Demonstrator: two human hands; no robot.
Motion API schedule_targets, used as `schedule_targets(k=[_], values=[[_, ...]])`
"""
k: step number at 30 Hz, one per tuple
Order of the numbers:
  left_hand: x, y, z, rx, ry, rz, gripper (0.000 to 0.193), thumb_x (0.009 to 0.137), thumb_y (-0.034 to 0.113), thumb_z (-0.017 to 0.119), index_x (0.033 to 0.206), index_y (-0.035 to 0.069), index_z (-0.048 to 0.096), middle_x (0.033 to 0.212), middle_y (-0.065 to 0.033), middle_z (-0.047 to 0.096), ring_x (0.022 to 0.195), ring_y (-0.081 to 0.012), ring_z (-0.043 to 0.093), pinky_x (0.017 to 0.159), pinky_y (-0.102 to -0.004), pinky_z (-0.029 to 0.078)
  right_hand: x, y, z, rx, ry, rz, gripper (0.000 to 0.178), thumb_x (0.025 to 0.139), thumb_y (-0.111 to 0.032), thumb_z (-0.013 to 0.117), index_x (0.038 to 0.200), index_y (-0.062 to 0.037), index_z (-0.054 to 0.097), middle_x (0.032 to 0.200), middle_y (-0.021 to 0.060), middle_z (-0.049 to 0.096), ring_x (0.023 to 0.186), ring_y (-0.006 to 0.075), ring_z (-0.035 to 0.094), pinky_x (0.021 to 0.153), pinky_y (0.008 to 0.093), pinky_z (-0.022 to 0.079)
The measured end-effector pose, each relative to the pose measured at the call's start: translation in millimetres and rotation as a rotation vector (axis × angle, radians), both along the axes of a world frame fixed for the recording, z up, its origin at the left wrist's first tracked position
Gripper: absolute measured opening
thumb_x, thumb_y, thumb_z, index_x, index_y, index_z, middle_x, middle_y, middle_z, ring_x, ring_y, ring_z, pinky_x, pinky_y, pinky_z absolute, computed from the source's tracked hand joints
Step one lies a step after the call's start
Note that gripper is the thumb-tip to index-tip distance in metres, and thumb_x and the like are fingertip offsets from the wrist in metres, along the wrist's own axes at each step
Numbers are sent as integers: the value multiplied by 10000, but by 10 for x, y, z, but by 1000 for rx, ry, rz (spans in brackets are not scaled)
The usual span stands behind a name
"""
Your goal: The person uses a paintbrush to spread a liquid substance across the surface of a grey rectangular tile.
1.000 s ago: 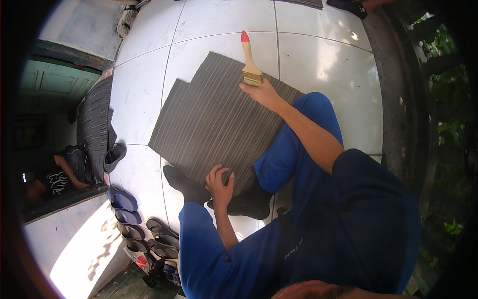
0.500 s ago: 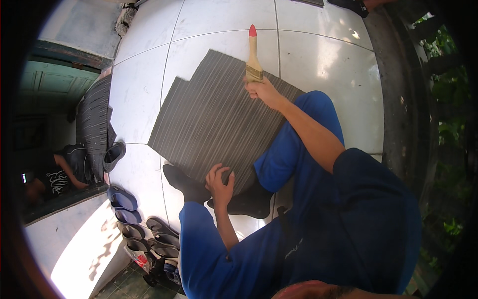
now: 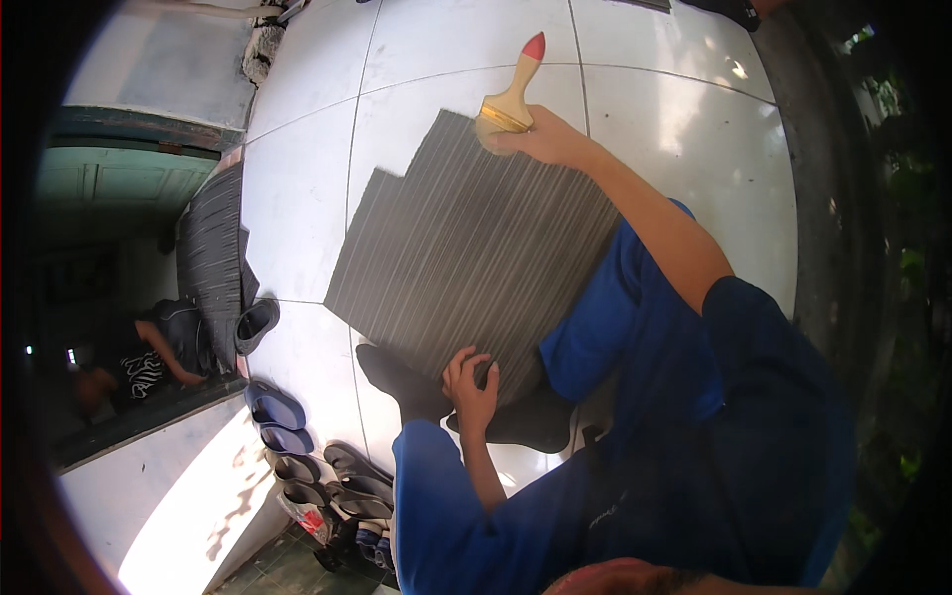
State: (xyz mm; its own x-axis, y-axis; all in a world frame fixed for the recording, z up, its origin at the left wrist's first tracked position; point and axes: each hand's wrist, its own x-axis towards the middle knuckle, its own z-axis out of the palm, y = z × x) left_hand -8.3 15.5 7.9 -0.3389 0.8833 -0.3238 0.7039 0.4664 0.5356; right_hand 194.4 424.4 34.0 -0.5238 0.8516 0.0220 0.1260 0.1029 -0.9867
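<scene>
A flat paintbrush with a pale wooden handle, red tip and gold-coloured ferrule is gripped low down by my right hand. Its handle points up and away, and its pale bristles are over the far edge of a dark grey, finely striped sheet. The sheet lies on the floor before my crossed legs, with a step cut from its far left corner. My left hand rests on the sheet's near edge, fingers slightly bent and thumb apart.
Large white tiles form the floor. Blue slippers and several dark sandals stand at the lower left. More striped dark material is by the doorway, where another person sits. My black-socked feet border the sheet.
My right hand has moved farther away over the sheet, and the brush has tilted so its handle leans right. The whole view has shifted a little; my left hand stays on the sheet.
</scene>
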Motion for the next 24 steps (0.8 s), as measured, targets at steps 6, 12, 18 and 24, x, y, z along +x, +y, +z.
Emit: schedule_targets(k=[6, 12, 18, 24], values=[[-10, 21, -75, -10, -33, 51, 220, 933, 221, 737, 1135, 135, 730, 1409, -38, 568, 1387, -307, 432, 1180, -549, 279, -452, -632, -746, 116, -175, 92, 345, 955, -290, 760, 1169, -23, 717, 982, 104, 703, 1007, 254, 663, 908, 385, 534], [-82, -24, -53, 4, -30, 116, 184, 926, 188, 743, 1101, 134, 732, 1357, -34, 604, 1355, -306, 459, 1145, -523, 314, -796, -340, -961, 464, -215, 114, 321, 946, -183, 734, 1248, -73, 728, 987, 121, 675, 1060, 329, 583, 974, 440, 507], [-11, 118, -74, 12, -66, 100, 164, 937, 161, 732, 1092, 109, 740, 1328, -57, 618, 1350, -312, 467, 1169, -521, 301, -191, 443, -1049, 566, -402, -505, 305, 938, -108, 703, 1241, -104, 739, 1000, 141, 674, 1026, 335, 595, 905, 453, 524], [-60, 50, -25, 6, -35, 119, 163, 928, 146, 741, 1085, 105, 740, 1324, -65, 620, 1326, -315, 483, 1141, -504, 346, -820, -523, -838, 311, -181, 150, 317, 941, -120, 716, 1255, -76, 722, 1006, 105, 646, 1032, 295, 587, 926, 421, 514]])
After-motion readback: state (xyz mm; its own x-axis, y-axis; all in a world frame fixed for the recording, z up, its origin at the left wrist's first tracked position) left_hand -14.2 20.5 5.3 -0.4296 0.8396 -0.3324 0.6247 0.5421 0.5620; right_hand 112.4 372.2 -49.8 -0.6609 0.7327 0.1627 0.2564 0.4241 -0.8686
